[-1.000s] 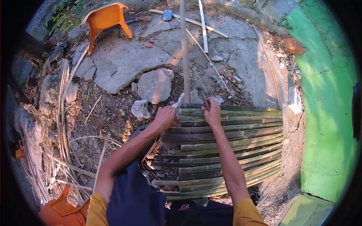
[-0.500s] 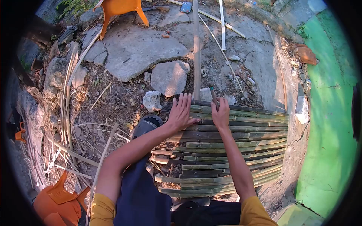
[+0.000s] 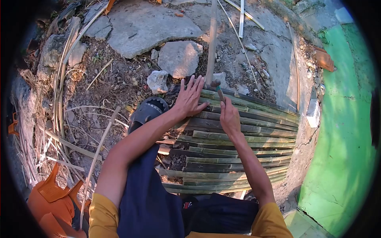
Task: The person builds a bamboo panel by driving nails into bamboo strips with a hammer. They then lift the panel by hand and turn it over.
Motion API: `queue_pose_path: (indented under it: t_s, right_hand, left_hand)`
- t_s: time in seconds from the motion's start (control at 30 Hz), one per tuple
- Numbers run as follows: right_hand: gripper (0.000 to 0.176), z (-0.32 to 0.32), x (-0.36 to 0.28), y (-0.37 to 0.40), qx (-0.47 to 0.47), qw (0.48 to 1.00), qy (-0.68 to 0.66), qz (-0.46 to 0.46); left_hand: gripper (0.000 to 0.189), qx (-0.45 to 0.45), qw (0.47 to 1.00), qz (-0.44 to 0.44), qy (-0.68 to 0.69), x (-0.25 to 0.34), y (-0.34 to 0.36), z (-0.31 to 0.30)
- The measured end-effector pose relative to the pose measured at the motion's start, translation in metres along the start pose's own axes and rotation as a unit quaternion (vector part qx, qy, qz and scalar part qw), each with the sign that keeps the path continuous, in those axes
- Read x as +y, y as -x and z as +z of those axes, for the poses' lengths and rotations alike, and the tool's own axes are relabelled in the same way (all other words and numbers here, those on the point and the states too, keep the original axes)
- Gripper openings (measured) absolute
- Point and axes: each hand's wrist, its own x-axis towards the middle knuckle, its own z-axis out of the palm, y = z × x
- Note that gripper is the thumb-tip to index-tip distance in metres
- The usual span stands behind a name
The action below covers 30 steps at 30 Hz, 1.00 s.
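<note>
Split bamboo slats lie side by side on the ground in front of me, forming a wide panel. My left hand rests flat with fingers spread on the far left ends of the slats. A small hammer is gripped by its handle in my right hand. Its dark head is close over the far edge of the panel, just right of my left fingertips. A long bamboo pole runs away from me from that same edge.
My shoe is beside the slats' left ends. Broken concrete slabs and a white stone lie beyond. Thin bamboo strips and an orange plastic chair are at left. A green-painted surface borders the right.
The hammer's head has come into clear view, with the handle tilted toward the left hand. My left hand stays on the slats. The whole view has shifted, so the ground sits higher.
</note>
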Motion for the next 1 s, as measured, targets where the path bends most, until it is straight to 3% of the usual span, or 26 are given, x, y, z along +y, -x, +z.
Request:
queue_pose_path:
  t_s: [0.1, 0.17, 0.2, 0.3, 0.33, 0.4, 0.6, 0.7, 0.83, 0.9, 1.0]
  right_hand:
    - [0.025, -0.035, -0.034, -0.015, 0.016, 1.000, -0.013, -0.014]
    - [0.025, -0.055, -0.052, -0.020, 0.074, 0.995, -0.064, -0.030]
    - [0.025, -0.055, -0.051, -0.018, 0.066, 0.995, -0.065, -0.024]
    - [0.020, -0.035, -0.033, -0.007, 0.167, 0.978, -0.078, -0.093]
    - [0.020, -0.016, -0.014, -0.004, 0.167, 0.979, -0.077, -0.093]
    - [0.016, 0.007, 0.005, -0.003, -0.029, 0.996, 0.071, 0.052]
    - [0.017, -0.033, -0.026, -0.017, 0.015, 1.000, -0.022, 0.008]
    - [0.014, -0.050, -0.045, -0.015, 0.114, 0.984, -0.109, -0.079]
    - [0.015, -0.005, 0.008, 0.006, 0.042, 0.997, 0.031, -0.058]
    - [0.016, 0.003, 0.010, 0.000, -0.057, 0.996, 0.066, -0.003]
    - [0.016, -0.020, -0.020, -0.011, 0.000, 1.000, -0.005, -0.009]
  left_hand:
    - [0.106, -0.024, 1.000, -0.004, -0.004, 0.001, 0.000, -0.006]
    - [0.106, -0.022, 1.000, -0.009, -0.006, 0.000, 0.001, -0.006]
    - [0.106, -0.013, 1.000, -0.007, -0.009, 0.000, 0.001, -0.005]
    - [0.106, -0.022, 1.000, -0.007, -0.004, -0.001, 0.003, -0.003]
    - [0.106, -0.016, 1.000, -0.003, -0.004, -0.001, 0.001, -0.004]
    - [0.105, -0.013, 1.000, 0.006, -0.016, 0.000, 0.001, -0.003]
    - [0.106, -0.023, 0.999, 0.002, -0.025, 0.000, -0.001, -0.007]
    - [0.106, -0.028, 0.999, 0.002, -0.040, -0.001, -0.002, -0.007]
    - [0.107, -0.027, 0.999, 0.006, -0.040, -0.001, -0.002, -0.006]
    - [0.107, -0.026, 0.999, 0.009, -0.036, 0.001, -0.002, -0.008]
    - [0.108, -0.031, 0.999, 0.006, -0.026, 0.000, 0.000, -0.009]
